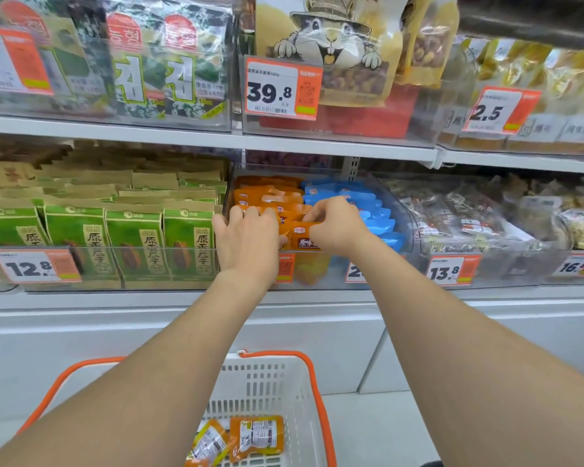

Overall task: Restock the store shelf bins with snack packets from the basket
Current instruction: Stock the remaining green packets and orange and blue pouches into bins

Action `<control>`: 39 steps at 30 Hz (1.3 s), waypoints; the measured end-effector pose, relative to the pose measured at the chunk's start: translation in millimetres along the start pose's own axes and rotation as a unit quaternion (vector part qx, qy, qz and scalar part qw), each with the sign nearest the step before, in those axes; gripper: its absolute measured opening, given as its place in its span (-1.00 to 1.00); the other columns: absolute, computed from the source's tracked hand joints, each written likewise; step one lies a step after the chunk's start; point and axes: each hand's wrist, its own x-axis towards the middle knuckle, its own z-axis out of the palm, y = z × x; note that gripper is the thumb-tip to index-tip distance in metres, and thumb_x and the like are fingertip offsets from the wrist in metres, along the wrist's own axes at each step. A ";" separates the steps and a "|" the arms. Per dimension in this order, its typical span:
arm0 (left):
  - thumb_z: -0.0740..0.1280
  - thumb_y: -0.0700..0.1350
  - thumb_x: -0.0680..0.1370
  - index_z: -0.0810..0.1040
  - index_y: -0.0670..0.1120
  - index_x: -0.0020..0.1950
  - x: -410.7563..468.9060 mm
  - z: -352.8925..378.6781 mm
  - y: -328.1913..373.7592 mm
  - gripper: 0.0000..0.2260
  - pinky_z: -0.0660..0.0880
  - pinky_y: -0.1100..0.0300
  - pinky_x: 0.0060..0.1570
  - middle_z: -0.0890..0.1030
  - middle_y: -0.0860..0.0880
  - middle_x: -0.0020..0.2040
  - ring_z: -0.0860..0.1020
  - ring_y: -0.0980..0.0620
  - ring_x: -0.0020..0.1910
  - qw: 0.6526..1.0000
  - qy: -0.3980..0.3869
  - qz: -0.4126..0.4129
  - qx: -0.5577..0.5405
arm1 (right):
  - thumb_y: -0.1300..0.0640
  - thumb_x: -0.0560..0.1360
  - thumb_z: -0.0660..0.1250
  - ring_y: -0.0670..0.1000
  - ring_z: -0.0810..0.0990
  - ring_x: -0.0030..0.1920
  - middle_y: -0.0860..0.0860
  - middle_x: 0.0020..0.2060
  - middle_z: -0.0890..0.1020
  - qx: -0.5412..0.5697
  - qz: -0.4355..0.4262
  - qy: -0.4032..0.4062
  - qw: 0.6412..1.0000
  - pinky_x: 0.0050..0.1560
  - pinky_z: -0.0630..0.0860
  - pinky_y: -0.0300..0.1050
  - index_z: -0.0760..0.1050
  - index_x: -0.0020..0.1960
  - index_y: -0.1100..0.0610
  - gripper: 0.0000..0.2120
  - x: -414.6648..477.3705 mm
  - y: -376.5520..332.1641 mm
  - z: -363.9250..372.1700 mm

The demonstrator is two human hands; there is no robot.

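**Orange packet slotted at the bin front**

The right hand (338,227) pinched the top edge of an orange packet (304,238) between thumb and curled fingers. The packet stood upright, printed face toward the aisle. Its length seemed to run up and down, though its lower part was hidden. It sat just left of that hand, between both hands. The left hand (246,241) lay with the back of the hand facing out against the orange row (267,197), fingertips bent over the packet tops. Blue packets (351,200) stood beside the orange ones in the same clear bin (408,227). Below, a white basket (267,382) with orange handles held two packets (257,436).
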 end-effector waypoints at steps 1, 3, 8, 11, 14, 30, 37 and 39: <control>0.36 0.17 0.63 0.58 0.10 0.19 1.3 -0.6 -0.2 -0.78 0.29 -0.16 0.25 0.64 -0.02 0.17 0.47 -0.14 0.25 1.000 -0.003 0.000 -0.003 | 0.31 0.46 0.32 0.02 0.59 -0.04 0.04 0.00 0.65 -0.012 0.003 0.001 1.000 -0.22 0.52 -0.20 0.64 0.02 0.11 -0.78 0.9 -0.3 1.3; 0.40 0.09 0.63 0.60 0.12 0.18 3.6 -1.1 -1.0 -0.85 0.28 -0.19 0.27 0.64 -0.02 0.15 0.44 -0.16 0.27 1.000 -0.008 0.001 -0.011 | 0.26 0.43 0.36 0.06 0.55 0.01 0.06 0.09 0.56 -0.042 -0.002 0.006 0.999 -0.12 0.55 -0.11 0.53 0.16 0.08 -0.69 3.4 -0.9 5.0; 0.44 -0.12 0.61 0.63 0.16 0.13 9.8 -0.7 -9.0 -0.82 0.23 -0.11 0.09 0.60 0.02 0.06 0.37 -0.14 0.20 1.000 0.001 0.021 0.006 | 0.12 0.37 0.38 0.20 0.58 0.00 0.10 0.26 0.26 -0.161 -0.041 -0.028 0.986 0.12 0.62 0.17 0.38 0.42 -0.04 -0.38 8.4 -2.1 14.6; 0.42 -0.15 0.62 0.64 0.16 0.13 12.1 -1.3 -12.6 -0.79 0.15 -0.08 0.01 0.58 0.01 0.05 0.33 -0.14 0.16 0.999 0.006 0.047 0.021 | 0.07 0.39 0.41 0.18 0.58 -0.05 0.11 0.28 0.23 -0.188 -0.046 -0.004 0.981 0.11 0.62 0.16 0.49 0.24 0.03 -0.59 12.2 -1.5 19.2; 0.45 -0.18 0.58 0.63 0.17 0.05 12.8 -1.1 -13.6 -0.78 0.19 -0.11 0.05 0.55 0.03 0.02 0.30 -0.13 0.13 0.998 0.004 0.063 0.031 | 0.03 0.48 0.45 0.18 0.57 0.06 0.12 0.32 0.28 -0.189 -0.047 0.032 0.980 0.19 0.59 0.16 0.55 0.22 0.07 -0.66 18.5 1.3 23.2; 0.49 0.23 0.51 0.57 0.09 0.22 4.9 2.0 -28.4 -0.64 0.32 -0.09 0.19 0.51 0.00 0.18 0.40 -0.10 0.21 0.996 0.065 0.049 -0.024 | 0.21 0.50 0.47 0.12 0.53 0.15 0.03 0.24 0.37 -0.084 -0.130 0.068 0.986 0.16 0.59 0.10 0.45 0.35 -0.04 -0.53 15.0 -2.9 34.2; 0.51 0.20 0.50 0.56 0.10 0.24 -2.4 -2.5 -29.4 -0.62 0.30 -0.09 0.19 0.55 0.02 0.19 0.42 -0.09 0.21 0.996 0.065 0.038 -0.050 | 0.25 0.31 0.50 0.08 0.52 -0.03 0.00 0.15 0.26 -0.085 -0.124 0.068 0.986 -0.19 0.59 0.01 0.24 0.22 -0.04 -0.37 -10.5 -7.5 24.3; 0.51 0.19 0.51 0.56 0.11 0.25 -5.5 -6.4 -30.2 -0.62 0.30 -0.09 0.21 0.54 0.03 0.20 0.41 -0.09 0.23 0.996 0.061 0.032 -0.064 | 0.27 0.29 0.50 0.06 0.51 -0.10 0.00 0.13 0.27 -0.101 -0.115 0.066 0.986 -0.29 0.46 -0.09 0.22 0.19 -0.05 -0.36 -15.3 -6.6 22.0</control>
